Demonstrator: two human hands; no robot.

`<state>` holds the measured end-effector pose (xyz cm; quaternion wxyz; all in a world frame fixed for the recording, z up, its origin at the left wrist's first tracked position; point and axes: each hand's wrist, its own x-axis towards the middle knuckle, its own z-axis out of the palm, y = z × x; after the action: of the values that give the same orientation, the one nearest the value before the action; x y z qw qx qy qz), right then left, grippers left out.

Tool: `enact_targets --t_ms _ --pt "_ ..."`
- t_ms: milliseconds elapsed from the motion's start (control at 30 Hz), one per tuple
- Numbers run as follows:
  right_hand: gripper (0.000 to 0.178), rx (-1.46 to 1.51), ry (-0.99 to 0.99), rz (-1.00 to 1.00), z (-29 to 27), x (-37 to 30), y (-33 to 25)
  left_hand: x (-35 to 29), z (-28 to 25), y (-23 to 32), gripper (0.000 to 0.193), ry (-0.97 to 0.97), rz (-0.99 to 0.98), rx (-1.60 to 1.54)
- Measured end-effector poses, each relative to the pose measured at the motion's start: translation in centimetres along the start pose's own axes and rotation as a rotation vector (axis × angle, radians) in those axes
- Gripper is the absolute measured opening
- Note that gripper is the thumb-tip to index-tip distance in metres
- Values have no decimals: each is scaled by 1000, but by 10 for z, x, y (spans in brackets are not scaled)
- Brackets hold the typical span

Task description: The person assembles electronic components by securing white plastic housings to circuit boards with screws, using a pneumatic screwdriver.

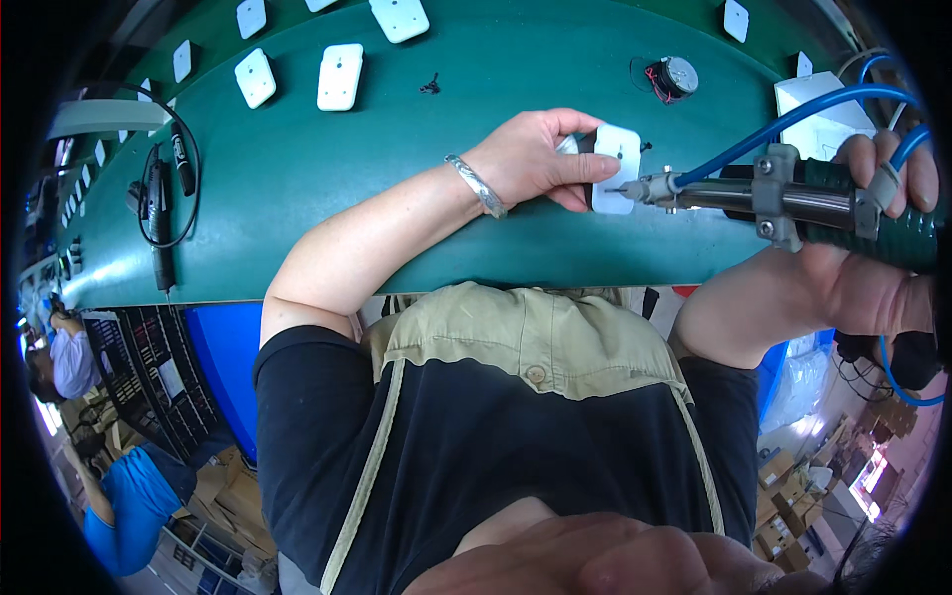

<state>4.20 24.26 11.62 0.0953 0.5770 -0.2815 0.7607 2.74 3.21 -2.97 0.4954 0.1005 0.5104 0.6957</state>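
Note:
My left hand is closed on a small white plastic housing, thumb on its face and fingers behind. My right hand grips an air screwdriver with a steel shaft, a clamp and a blue air hose. The driver's tip meets the lower part of the housing's face. Something small and dark, perhaps a screw, shows at the housing's right edge. Beyond it lies a round silver motor-like part with red and black wires.
Several white housings lie along the far side of the green table. A little pile of dark screws sits near them. At the left are a black electric screwdriver and a cable. An open white box stands at the right; people sit far left.

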Motion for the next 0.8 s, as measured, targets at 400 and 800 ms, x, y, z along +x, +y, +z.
enact_targets --t_ms 400,800 --pt "52 -607 376 159 48 -7 -37 12 -21 -7 34 54 211 -84" --pt "67 -607 532 233 55 -24 -52 40 -40 42 39 436 492 139"
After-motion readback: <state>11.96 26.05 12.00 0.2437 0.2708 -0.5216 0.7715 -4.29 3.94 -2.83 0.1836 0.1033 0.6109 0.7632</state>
